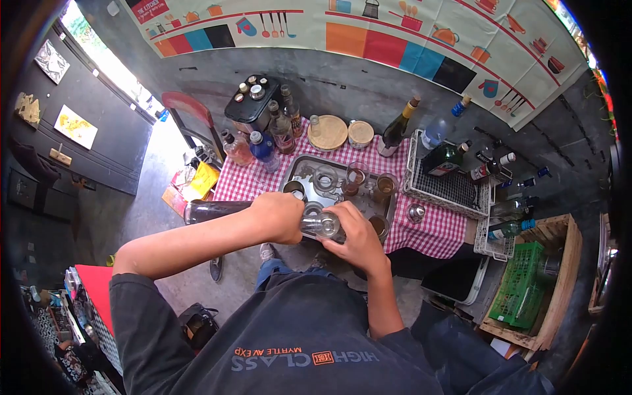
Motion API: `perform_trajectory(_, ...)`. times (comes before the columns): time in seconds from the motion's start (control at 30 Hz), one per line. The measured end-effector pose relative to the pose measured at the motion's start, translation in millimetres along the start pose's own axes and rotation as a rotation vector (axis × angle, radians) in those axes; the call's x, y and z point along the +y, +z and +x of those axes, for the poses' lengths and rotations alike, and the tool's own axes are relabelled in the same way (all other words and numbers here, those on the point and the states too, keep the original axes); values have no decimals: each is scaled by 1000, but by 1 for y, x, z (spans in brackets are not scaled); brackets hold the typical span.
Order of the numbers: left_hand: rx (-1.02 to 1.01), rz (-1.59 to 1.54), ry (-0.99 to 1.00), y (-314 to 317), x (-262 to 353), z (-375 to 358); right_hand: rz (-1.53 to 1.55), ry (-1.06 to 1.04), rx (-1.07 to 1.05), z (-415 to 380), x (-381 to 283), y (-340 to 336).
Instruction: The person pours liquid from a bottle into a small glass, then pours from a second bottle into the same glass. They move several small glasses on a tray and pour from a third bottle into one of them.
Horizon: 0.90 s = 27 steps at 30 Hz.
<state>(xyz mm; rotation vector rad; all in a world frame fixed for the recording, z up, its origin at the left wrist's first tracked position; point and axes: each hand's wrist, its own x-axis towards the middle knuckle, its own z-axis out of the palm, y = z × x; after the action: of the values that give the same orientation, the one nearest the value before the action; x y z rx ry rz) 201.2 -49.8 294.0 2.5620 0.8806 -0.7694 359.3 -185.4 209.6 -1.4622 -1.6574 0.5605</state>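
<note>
My left hand (280, 216) is wrapped round a dark glass bottle (220, 211), tipped almost level, its base to the left and its neck hidden by the fingers. Close beside it, my right hand (355, 237) grips a clear glass (327, 224) between thumb and fingers. Both hands are over the near edge of a metal tray (304, 160). On the tray stand a clear glass (325, 178), a metal cup (294, 189) and several glasses with brownish contents, among them a tall glass (386, 187) at the right.
A checkered cloth (431, 230) covers the table. Behind the tray stand a blue bottle (264, 153), a round wooden board (328, 133) and a dark wine bottle (397, 128). A white wire basket (454, 205) with bottles is at right, above a wooden crate (558, 283).
</note>
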Motion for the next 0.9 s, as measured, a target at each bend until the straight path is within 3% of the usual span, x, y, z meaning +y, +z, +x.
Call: perform_trajectory(0.9,-32,30,-12,1,8,0,17,-22,3,-5,2,-2)
